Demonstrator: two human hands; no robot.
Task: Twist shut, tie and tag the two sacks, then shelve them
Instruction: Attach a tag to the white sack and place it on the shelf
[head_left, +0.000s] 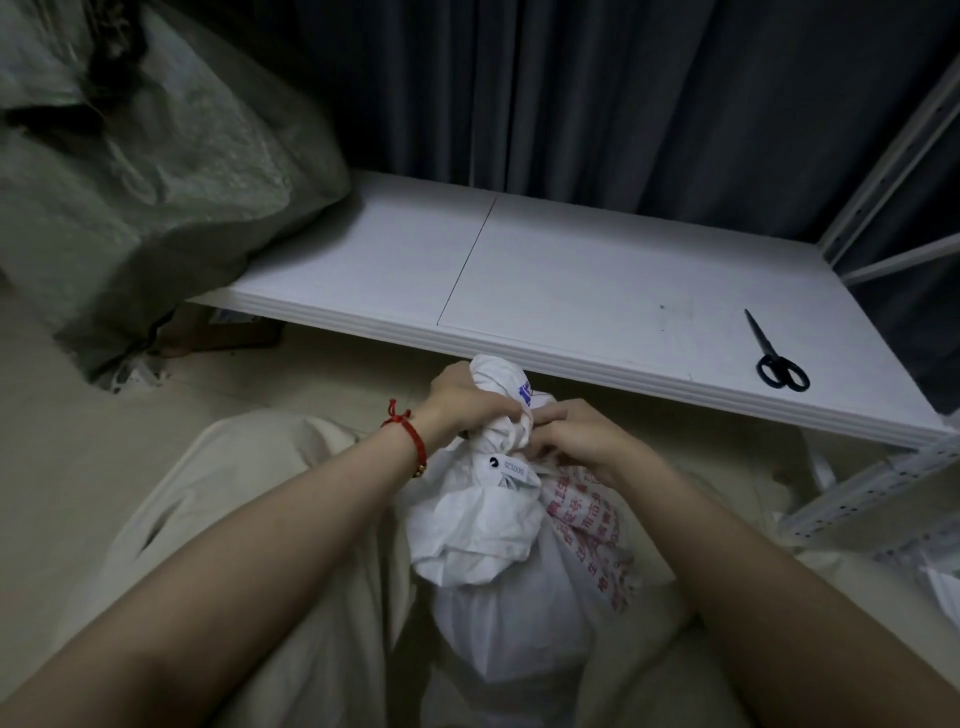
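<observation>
curtain cloth, dark and hanging in deep vertical folds, fills the back of the view from 11 to 2 o'clock. at 10 o'clock a bulky green sack of coarse woven plastic slumps in heavy creases, its lower right side lying on the left end of the shelf board. that board is a flat, matte white slab with a ribbed front edge and a thin seam across it. at 4 o'clock a white perforated metal upright meets its corner.

near centre, running down toward 6 o'clock, a white sack of thin crinkled plastic, printed in red on its right side, stands on the floor in front of the board, between knees in loose cream trousers. its top is gathered into a twisted neck.

the left hand wraps tightly round that neck, fingers curled over the bunched plastic. the right hand sits against the neck from 3 o'clock, fingers bent in and pinching the gathered material; whether a cord lies under them cannot be told.

black-handled scissors lie closed on the board at 3 o'clock, well apart from the hands. a small white paper tag with a punched hole hangs just below the neck. a knotted red cord bracelet circles the left wrist.
</observation>
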